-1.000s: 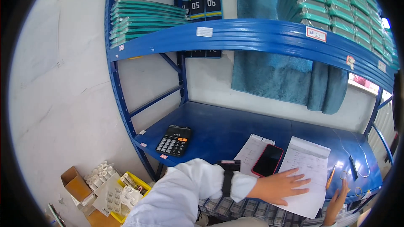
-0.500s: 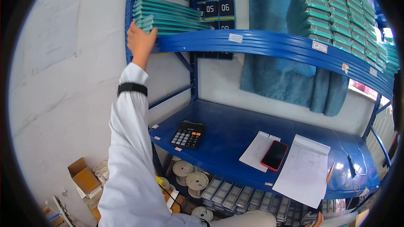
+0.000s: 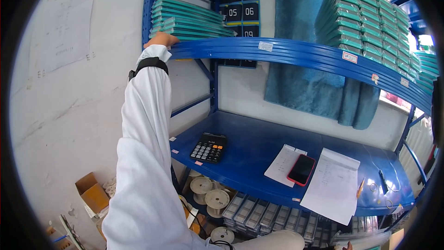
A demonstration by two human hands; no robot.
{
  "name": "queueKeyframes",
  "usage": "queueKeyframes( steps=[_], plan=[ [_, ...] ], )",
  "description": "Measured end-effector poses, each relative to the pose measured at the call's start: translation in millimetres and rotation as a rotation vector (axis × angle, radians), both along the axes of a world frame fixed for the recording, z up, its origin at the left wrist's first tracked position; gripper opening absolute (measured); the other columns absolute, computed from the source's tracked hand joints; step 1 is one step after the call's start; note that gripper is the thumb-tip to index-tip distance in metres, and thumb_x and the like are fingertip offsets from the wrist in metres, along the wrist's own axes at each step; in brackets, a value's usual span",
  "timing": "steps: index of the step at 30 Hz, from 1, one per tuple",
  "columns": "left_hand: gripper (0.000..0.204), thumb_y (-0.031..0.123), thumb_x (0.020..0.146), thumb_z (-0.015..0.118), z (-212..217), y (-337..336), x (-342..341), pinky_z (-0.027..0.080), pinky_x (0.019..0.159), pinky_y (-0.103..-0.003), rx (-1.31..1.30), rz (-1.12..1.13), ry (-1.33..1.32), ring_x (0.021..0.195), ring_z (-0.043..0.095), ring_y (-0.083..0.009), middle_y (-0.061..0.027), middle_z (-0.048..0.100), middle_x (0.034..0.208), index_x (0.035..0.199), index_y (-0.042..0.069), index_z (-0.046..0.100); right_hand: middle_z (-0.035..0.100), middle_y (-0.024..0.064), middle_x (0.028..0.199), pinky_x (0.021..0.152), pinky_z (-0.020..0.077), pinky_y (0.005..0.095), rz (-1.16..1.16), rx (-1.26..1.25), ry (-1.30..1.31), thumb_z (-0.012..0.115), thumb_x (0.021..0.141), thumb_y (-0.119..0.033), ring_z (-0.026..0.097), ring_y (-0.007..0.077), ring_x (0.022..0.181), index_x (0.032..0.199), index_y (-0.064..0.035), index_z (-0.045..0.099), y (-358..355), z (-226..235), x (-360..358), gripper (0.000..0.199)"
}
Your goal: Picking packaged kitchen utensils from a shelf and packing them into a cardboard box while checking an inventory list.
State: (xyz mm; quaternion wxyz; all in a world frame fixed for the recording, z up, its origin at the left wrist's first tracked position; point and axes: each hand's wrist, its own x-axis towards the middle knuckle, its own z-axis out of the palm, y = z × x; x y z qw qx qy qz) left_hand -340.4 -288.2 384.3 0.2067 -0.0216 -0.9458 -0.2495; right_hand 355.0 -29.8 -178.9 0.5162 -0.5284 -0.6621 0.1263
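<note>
Up at the left end of the upper blue metal shelf (image 3: 296,53), the left hand (image 3: 159,40) in its white sleeve rests against the flat teal packets (image 3: 189,18) stacked there; fingers hidden, so the grip can't be judged. Lower shelf: black calculator (image 3: 209,147) near the left edge, then a red-cased phone (image 3: 301,170) on white paper sheets (image 3: 333,185) toward the front edge.

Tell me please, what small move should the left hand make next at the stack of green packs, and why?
Probably close the fingers on the lowest packs and draw them a little toward the shelf edge. The left hand is raised to the front of the stack of flat green packs on the upper blue shelf, but a grip cannot be seen. The right hand is out of view.
</note>
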Motion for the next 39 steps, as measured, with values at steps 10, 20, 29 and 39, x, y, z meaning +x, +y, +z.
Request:
queueKeyframes(
  steps=[10,20,29,39],
  plan=[
    [0.059,0.059,0.068,0.060,-0.6,0.7,-2.2,0.020,0.099,-0.045,0.053,0.044,-0.058,0.122,0.042,-0.0325,-0.0080,0.053,0.126,0.115,0.023,0.062,0.053,0.0212,0.105,0.072,0.0424,0.0375,-0.095,-0.031,0.016,0.040,0.077,0.006,0.053,0.0299,0.085,0.118,0.0002,0.052,-4.7,-1.0,5.4,0.043],
    [0.089,0.070,0.057,0.060,-13.4,-5.0,-14.5,0.034,0.096,-0.046,0.107,-0.038,0.063,0.118,0.044,-0.0392,-0.0187,0.050,0.127,0.120,0.008,0.057,0.055,0.0206,0.102,0.070,0.0415,0.0370,-0.101,-0.061,0.035,0.040,0.080,0.004,0.052,0.0304,0.084,0.115,-0.0026,0.055,-4.3,-2.0,2.4,0.038],
    [0.119,0.073,0.051,0.066,-16.7,26.6,39.0,0.024,0.104,-0.049,0.111,-0.458,0.478,0.130,0.022,-0.0445,-0.0330,0.020,0.138,0.137,0.004,0.024,0.054,0.0207,0.106,0.073,0.0409,0.0357,-0.089,-0.113,0.034,0.040,0.081,0.003,0.051,0.0314,0.091,0.115,-0.0011,0.054,-2.9,-13.1,10.9,0.037],
    [0.107,0.041,0.062,0.076,4.7,58.8,37.5,0.036,0.098,-0.050,-0.129,-0.521,0.568,0.117,0.039,-0.0517,-0.0346,0.019,0.137,0.143,0.023,0.010,0.055,0.0215,0.104,0.080,0.0406,0.0402,-0.166,-0.255,-0.014,0.046,0.080,-0.001,0.051,0.0336,0.092,0.114,-0.0030,0.056,-6.8,-10.0,10.1,0.035]
  ],
)
